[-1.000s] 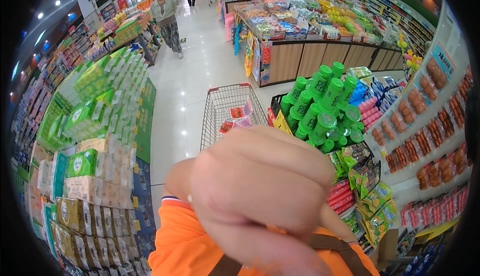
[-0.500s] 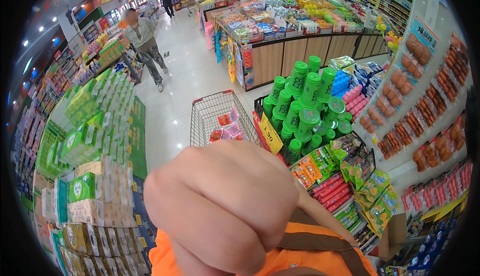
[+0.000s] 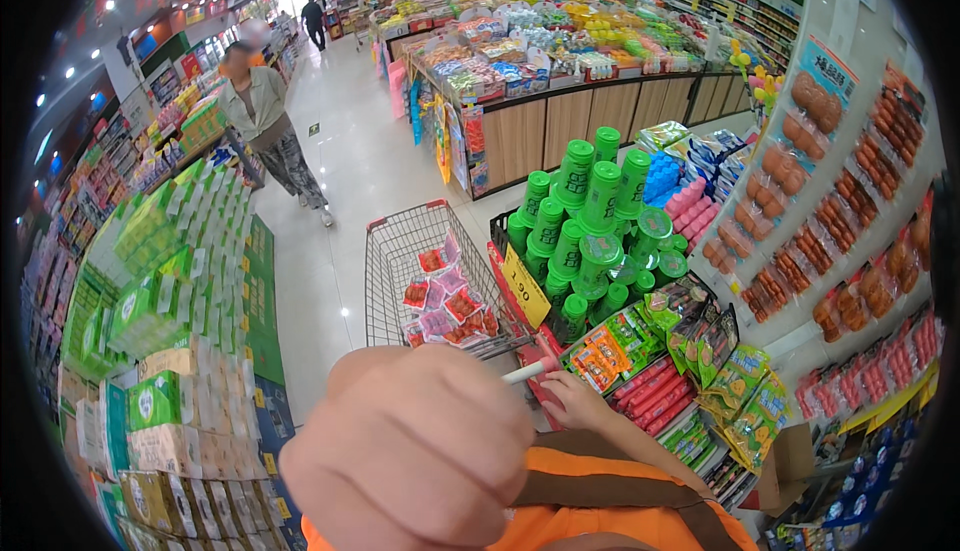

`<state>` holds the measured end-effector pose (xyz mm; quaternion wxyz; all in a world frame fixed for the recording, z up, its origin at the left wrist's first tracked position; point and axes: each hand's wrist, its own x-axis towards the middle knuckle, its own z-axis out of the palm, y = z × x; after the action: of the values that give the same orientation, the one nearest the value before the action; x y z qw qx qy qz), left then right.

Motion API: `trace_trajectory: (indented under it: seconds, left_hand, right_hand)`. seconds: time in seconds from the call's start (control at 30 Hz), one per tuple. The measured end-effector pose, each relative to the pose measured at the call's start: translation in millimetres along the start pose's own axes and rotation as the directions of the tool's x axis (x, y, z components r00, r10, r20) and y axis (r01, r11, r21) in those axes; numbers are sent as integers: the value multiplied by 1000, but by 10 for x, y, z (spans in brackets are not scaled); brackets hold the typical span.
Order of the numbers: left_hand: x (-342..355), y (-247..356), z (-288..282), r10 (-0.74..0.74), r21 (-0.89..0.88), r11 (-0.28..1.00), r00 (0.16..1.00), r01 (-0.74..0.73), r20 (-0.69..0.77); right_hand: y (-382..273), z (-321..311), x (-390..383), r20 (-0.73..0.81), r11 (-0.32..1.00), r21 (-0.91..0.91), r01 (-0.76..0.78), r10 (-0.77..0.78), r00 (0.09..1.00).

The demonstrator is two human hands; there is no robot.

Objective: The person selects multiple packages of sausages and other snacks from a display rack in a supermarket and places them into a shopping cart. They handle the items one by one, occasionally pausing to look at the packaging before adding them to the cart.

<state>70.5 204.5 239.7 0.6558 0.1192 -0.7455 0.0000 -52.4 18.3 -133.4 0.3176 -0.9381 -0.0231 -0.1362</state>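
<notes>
My left hand (image 3: pixel 415 441) is a closed fist raised very close to the view, blurred. Whatever it holds, if anything, is hidden. Beyond it stands a wire shopping cart (image 3: pixel 400 241), with several red-and-pink snack packs (image 3: pixel 463 303) lying inside. A pale bar (image 3: pixel 528 371) with a pinkish end, apparently the cart's handle, shows just past the fist. Beside that bar's end is my right hand (image 3: pixel 578 401), reaching in from the lower right. Its fingers look slightly apart, and I see nothing in them. Orange clothing with a brown strap covers my front.
Stacked green tubs (image 3: pixel 603 196) and bagged snacks (image 3: pixel 612 351) fill the shelf at right, behind a yellow price card (image 3: pixel 523 289). Tissue packs (image 3: pixel 155 401) are piled at left. A person (image 3: pixel 265 126) walks in the aisle (image 3: pixel 330 171). A wood-panelled candy counter (image 3: pixel 565 136) stands ahead.
My left fist has shifted down and left. My right hand and the pale bar have come into sight. More of the cart and its packs shows, and the person in the aisle is nearer.
</notes>
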Motion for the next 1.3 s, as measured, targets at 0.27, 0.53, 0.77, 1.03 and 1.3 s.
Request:
trace_trajectory:
  seconds: [0.27, 0.53, 0.77, 1.03, 1.3]
  left_hand:
    - [-51, -9, -71, -139, 60, 989, 990, 139, 6]
    - [-260, 56, -52, -156, 153, 974, 985, 165, -70]
    - [-298, -158, 232, -265, 104, 955, 955, 279, -136]
    - [-154, -256, 480, -228, -101, 969, 974, 226, -10]
    - [-168, -211, 630, -441, -352, 848, 896, 397, -50]
  right_hand:
    - [71, 18, 256, 2, 991, -82, 105, -105, 994]
    - [96, 295, 469, 340, 971, -229, -68, 145, 929]
    - [343, 410, 446, 423, 956, -292, 20, 110, 899]
    - [505, 572, 525, 380, 947, -303, -106, 222, 898]
    - [379, 579, 622, 290, 880, -475, 18, 137, 947]
